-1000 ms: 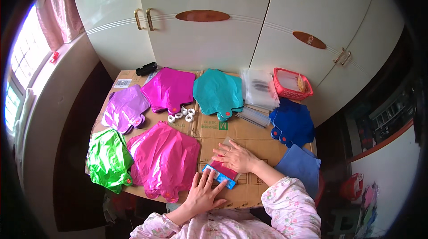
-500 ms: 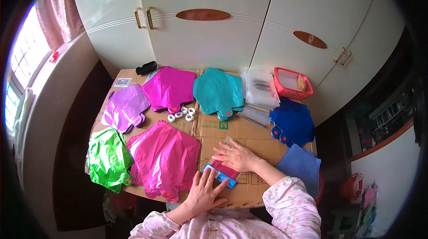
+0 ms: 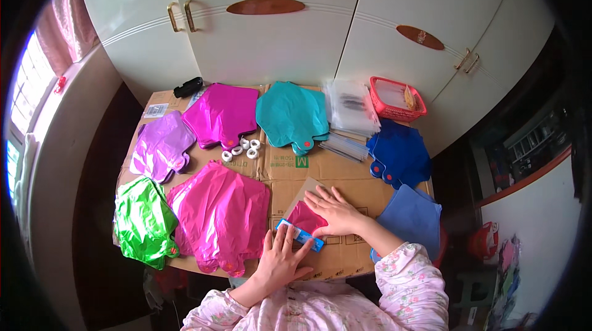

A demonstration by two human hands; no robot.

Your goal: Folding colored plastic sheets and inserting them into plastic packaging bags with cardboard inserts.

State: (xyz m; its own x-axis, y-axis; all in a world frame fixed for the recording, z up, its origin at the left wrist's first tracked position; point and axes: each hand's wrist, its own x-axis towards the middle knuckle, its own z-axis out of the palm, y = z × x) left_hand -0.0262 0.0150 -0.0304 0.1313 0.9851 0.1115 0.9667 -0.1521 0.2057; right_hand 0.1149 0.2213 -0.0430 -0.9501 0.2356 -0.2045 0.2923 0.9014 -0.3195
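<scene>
One small packet (image 3: 300, 214) under left hand (image 3: 280, 261) and right hand (image 3: 337, 215)

Head view: the packet lies aslant on brown cardboard (image 3: 354, 177), toward its near edge, pink showing through clear film, with a blue strip (image 3: 317, 245) across the near end. The left hand's fingers lie straight and slightly parted on the strip, grasping nothing. The right hand is spread palm down over the packet's right side, fingers fanned and unclenched; whether either hand presses or merely rests is hard to tell from above.

Left of the left hand lies a bright pink foil stack (image 3: 222, 217), with a green stack (image 3: 145, 223) touching it. Farther back come a lilac stack (image 3: 161, 146), a purple stack (image 3: 222, 115) and a teal stack (image 3: 293, 115); white rings (image 3: 245, 144) sit near the purple one. Toward the far right are clear bags (image 3: 351, 106) and a red basket (image 3: 394, 110), then a dark blue stack (image 3: 401, 155) and a paler blue stack (image 3: 410, 217) near the right forearm.
</scene>
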